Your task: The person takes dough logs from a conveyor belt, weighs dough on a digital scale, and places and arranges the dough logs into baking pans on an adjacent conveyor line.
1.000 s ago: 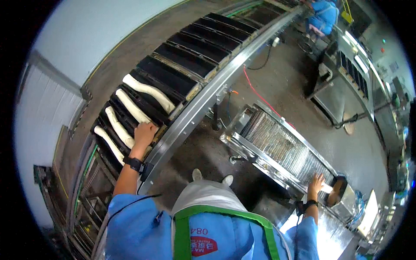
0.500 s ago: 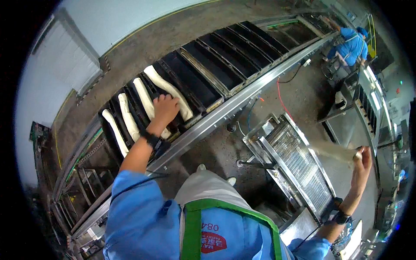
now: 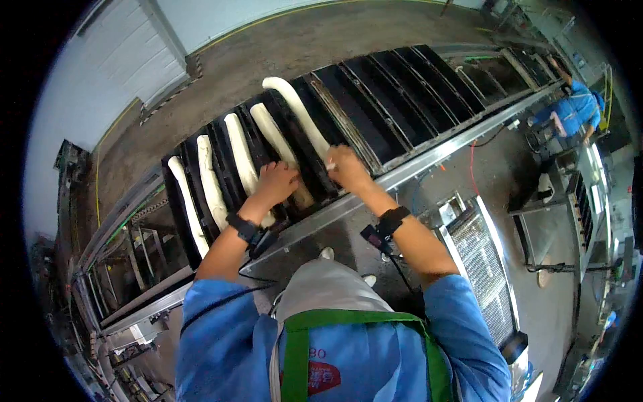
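Several long, pale dough strips lie in narrow black baking pans [image 3: 240,127], side by side. My left hand [image 3: 276,184] rests with fingers spread at the near end of one dough strip [image 3: 273,130], touching it. The fingers of my right hand [image 3: 348,169] are closed on the near end of the rightmost dough strip [image 3: 295,104], whose far end reaches over the pan's far edge. Left of my hands lie three more strips, among them a lumpy dough strip [image 3: 209,175] and a thinner dough strip [image 3: 184,194].
More black pans [image 3: 395,94] continue to the right along the conveyor's metal rail [image 3: 429,149]. A perforated metal conveyor [image 3: 479,268] stands to my right. A person in blue [image 3: 575,110] is at the far right. A wall [image 3: 241,20] lies beyond the floor.
My right hand has come from the far right over to the pans with a dough strip, which now lies along a pan. My left hand stays over the pans, slightly further right in view.
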`<state>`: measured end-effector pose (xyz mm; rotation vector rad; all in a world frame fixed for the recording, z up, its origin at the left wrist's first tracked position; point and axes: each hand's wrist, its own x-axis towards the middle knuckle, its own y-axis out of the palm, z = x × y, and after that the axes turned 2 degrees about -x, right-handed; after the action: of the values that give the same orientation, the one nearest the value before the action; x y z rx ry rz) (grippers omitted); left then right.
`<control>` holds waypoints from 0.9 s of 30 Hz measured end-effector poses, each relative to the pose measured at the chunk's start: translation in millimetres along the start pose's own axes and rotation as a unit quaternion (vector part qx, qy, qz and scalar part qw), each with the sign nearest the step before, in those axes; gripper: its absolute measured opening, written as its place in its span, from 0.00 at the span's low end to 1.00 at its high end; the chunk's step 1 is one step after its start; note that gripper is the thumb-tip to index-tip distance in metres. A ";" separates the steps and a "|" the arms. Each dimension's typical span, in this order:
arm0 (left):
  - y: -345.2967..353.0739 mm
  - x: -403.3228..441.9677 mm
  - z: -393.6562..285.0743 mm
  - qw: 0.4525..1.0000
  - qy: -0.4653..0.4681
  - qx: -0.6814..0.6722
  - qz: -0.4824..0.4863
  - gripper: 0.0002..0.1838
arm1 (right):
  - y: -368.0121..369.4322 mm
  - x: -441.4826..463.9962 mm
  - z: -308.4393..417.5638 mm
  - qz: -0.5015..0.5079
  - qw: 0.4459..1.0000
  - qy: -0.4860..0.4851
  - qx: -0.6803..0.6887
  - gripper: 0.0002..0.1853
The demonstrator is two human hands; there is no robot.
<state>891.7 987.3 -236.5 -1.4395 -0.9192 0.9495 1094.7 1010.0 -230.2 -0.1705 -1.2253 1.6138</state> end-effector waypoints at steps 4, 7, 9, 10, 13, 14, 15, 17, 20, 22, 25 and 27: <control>13.0 -31.8 15.8 0.993 0.021 -0.107 -0.052 0.16 | 13.2 -15.4 2.9 0.100 0.989 0.089 0.057 0.12; 8.7 -35.1 11.7 0.991 0.019 -0.092 -0.099 0.15 | 10.6 -21.3 9.5 0.123 0.988 0.074 0.060 0.12; -1.5 -31.9 5.2 0.995 -0.002 -0.104 -0.007 0.16 | 21.2 -24.2 -0.5 0.110 0.992 0.033 0.056 0.12; 0.5 -29.2 3.4 0.995 0.001 -0.103 -0.003 0.16 | 28.0 -23.6 -0.9 0.108 0.992 0.037 0.058 0.12; 3.9 -1.2 -1.2 0.991 0.010 -0.081 -0.106 0.12 | 47.2 -10.4 -29.2 0.063 0.970 -0.117 -0.203 0.13; -1.3 2.7 -2.0 0.991 0.008 -0.080 -0.103 0.12 | 52.0 -13.2 -34.0 0.064 0.971 -0.116 -0.200 0.13; -17.5 13.4 -6.6 0.997 -0.053 -0.039 -0.044 0.10 | 45.2 -12.5 -32.9 0.100 0.989 -0.054 -0.092 0.15; -32.1 37.8 -12.1 0.990 -0.126 0.037 -0.050 0.07 | 15.6 -3.3 -23.1 0.164 0.980 0.061 0.091 0.14; -3.5 166.8 -56.4 0.954 -0.061 -0.157 -0.247 0.12 | -57.0 17.8 -126.7 0.055 0.951 0.123 0.278 0.10; 30.7 217.5 -22.2 0.939 -0.069 -0.275 -0.194 0.14 | -115.3 30.7 -127.9 -0.062 0.926 0.078 0.363 0.09; 28.6 264.5 -29.5 0.715 -0.288 -0.629 -0.103 0.23 | -229.0 6.7 -151.2 -0.181 0.832 0.117 0.512 0.09; 8.6 262.2 -67.7 0.743 -0.216 -0.627 -0.090 0.24 | -307.5 -45.2 -156.8 -0.261 0.855 0.121 0.431 0.13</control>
<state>1052.2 1204.7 -256.3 -2.1633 -2.2774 0.4329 1410.0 1047.0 -87.3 0.4820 -0.2252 1.4423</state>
